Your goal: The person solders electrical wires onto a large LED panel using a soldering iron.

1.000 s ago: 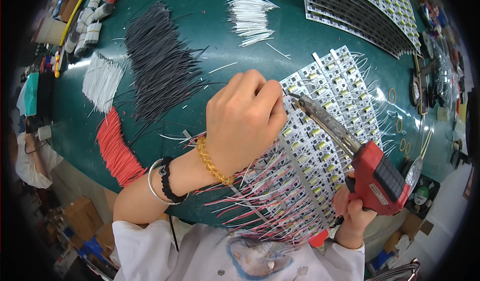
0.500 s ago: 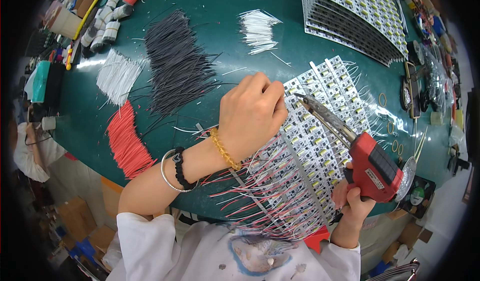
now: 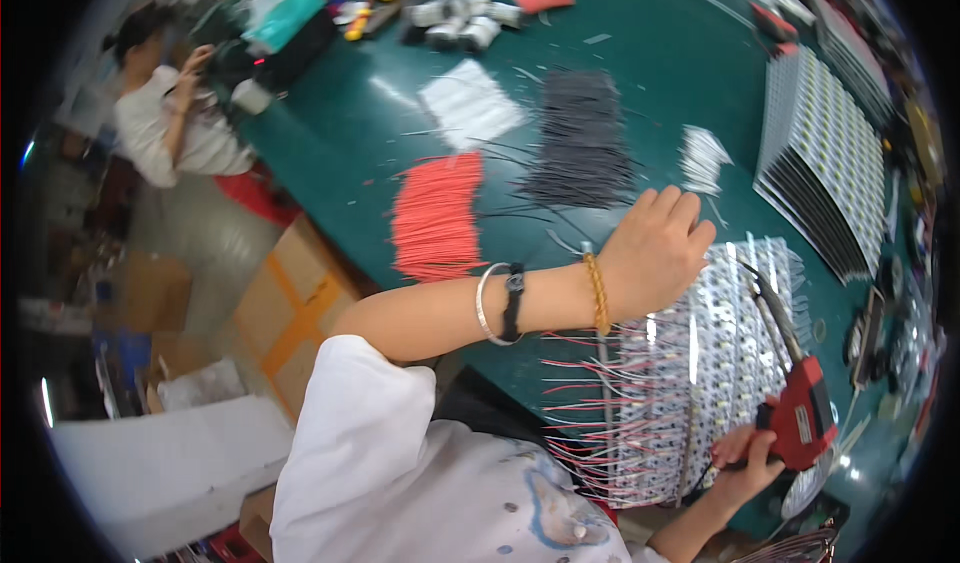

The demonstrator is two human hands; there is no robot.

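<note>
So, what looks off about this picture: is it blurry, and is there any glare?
In the head view, the circuit boards look smeared, their small parts running together; also in the head view, pale glare streaks the green table left of the larger white wire pile; and the head view's corners sink into black.

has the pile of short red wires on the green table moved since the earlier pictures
No, the red wire pile still lies to the lower left of the thin black wire pile; the camera view has turned.
</note>
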